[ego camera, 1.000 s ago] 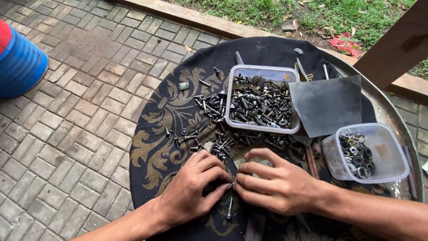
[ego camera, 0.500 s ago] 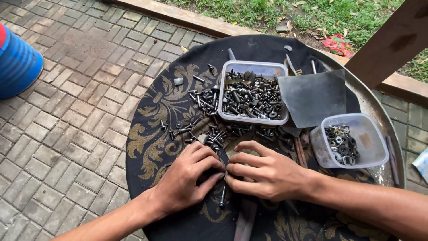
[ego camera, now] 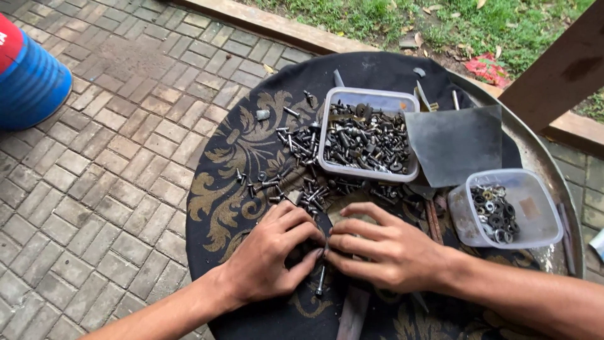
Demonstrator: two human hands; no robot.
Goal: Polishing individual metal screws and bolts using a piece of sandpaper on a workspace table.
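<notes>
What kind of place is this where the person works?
Probably an outdoor yard or patio: brick paving, grass past a wooden border, and a round tray table where both hands sort bolts and washers.

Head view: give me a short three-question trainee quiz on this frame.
1. True or false: the bigger tub holds more hardware than the small tub.
2. What lies under the fingertips of the left hand and right hand? A) bolt B) spoon C) coin
3. What covers the round tray?

Key: 1 true; 2 A; 3 a black cloth with a gold pattern.
</notes>
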